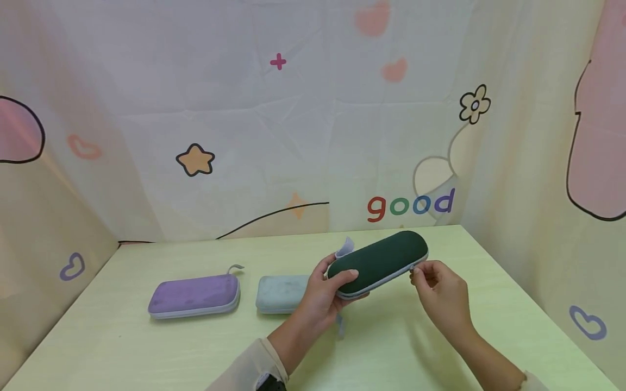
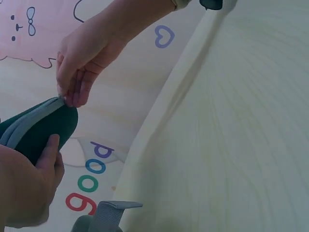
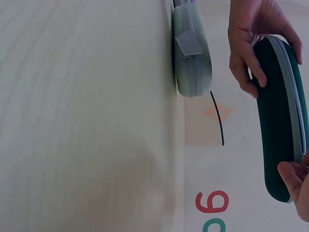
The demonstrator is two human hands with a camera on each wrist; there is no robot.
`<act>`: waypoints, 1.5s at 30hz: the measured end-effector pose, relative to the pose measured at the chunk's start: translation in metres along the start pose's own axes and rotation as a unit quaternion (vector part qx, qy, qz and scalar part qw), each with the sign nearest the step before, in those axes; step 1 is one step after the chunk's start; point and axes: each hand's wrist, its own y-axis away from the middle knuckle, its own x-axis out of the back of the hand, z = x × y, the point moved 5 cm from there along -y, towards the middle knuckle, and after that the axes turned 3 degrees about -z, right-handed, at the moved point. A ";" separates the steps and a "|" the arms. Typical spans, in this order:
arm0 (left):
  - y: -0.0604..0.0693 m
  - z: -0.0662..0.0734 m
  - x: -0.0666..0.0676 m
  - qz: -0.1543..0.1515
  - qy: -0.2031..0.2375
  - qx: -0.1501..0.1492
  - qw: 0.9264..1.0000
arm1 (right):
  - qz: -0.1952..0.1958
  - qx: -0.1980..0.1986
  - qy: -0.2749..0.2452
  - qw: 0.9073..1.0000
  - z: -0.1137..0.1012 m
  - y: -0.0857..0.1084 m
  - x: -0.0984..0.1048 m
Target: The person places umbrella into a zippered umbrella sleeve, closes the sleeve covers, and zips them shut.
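A dark green zippered case (image 1: 383, 260) with a pale grey zipper band is held above the table, tilted up toward the right. My left hand (image 1: 323, 293) grips its left end, thumb on top and fingers beneath. At the right end my right hand (image 1: 442, 296) pinches the zipper pull at the case's edge; the pull itself is mostly hidden by the fingers. In the right wrist view the zipper runs along the green case (image 3: 273, 111), between both hands. A light blue-grey case (image 1: 281, 293) lies on the table, partly behind my left hand.
A purple case (image 1: 195, 296) with a small strap lies on the left of the pale green table (image 1: 146, 358). A grey strap (image 1: 340, 327) shows below my left hand. Printed curtain (image 1: 235, 119) encloses the table at the back and sides.
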 end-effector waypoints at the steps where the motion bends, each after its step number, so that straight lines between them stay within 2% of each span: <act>1: 0.001 0.000 0.000 -0.007 -0.014 0.004 1.000 | 0.001 -0.006 -0.002 1.000 0.001 -0.001 0.000; 5: 0.002 0.000 -0.001 -0.034 -0.062 0.026 0.997 | -0.004 -0.033 -0.012 0.999 0.003 -0.005 0.001; 9: 0.004 0.001 -0.002 -0.057 -0.088 0.040 0.994 | -0.019 -0.067 -0.033 0.997 0.004 -0.007 0.001; 15: 0.000 0.002 -0.002 -0.088 -0.085 0.050 0.991 | -0.036 -0.104 -0.064 0.992 0.007 -0.010 -0.001; 20: -0.004 0.002 -0.001 -0.086 -0.086 0.058 0.991 | -0.056 -0.114 -0.085 0.988 0.009 -0.009 -0.004; 27: -0.006 -0.001 0.001 -0.079 -0.138 0.071 0.985 | -0.082 -0.096 -0.105 0.986 0.005 -0.010 -0.009; 32: -0.005 -0.001 0.002 -0.090 -0.152 0.085 0.981 | -0.119 -0.087 -0.114 0.982 0.003 -0.012 -0.010; 36: -0.004 0.002 0.000 -0.129 -0.163 0.099 0.973 | -0.147 -0.067 -0.119 0.980 0.001 -0.014 -0.012; 41: -0.005 0.008 -0.004 -0.197 -0.187 0.107 0.956 | -0.168 -0.037 -0.119 0.978 -0.005 -0.016 -0.016; 43: -0.005 0.009 -0.005 -0.208 -0.185 0.106 0.955 | -0.172 -0.029 -0.116 0.978 -0.007 -0.016 -0.016; 45: -0.006 0.010 -0.005 -0.207 -0.177 0.100 0.957 | -0.175 -0.021 -0.116 0.978 -0.008 -0.016 -0.017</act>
